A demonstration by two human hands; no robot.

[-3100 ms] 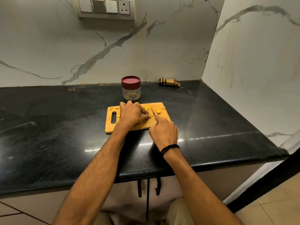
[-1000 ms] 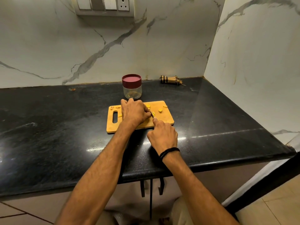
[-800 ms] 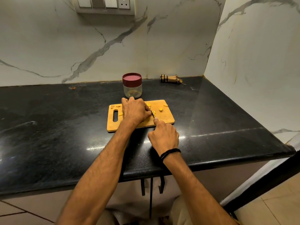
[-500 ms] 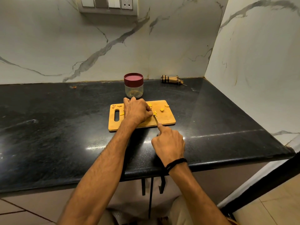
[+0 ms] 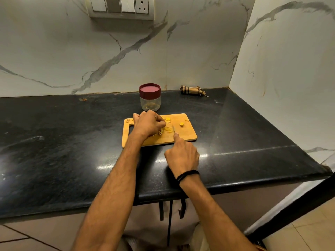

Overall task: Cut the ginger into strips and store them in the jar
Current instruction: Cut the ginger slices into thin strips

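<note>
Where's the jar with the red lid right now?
In the head view the jar stands near centre on the black counter, just behind the cutting board, with the rolled checked cloth to its right.

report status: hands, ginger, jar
Left hand holds yellow ginger pieces on wooden cutting board. Right hand grips small knife. Clear plastic jar behind board, maroon lid on.

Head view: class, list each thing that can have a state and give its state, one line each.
jar: upright, lid on.
cutting board: flat on the counter, carrying cut pieces.
ginger: partly cut, pieces lie on the board.
knife: blade down on the board.
left hand: fingers curled, holds ginger down.
right hand: grips the knife.
rolled cloth: lying at the counter's back.
</note>
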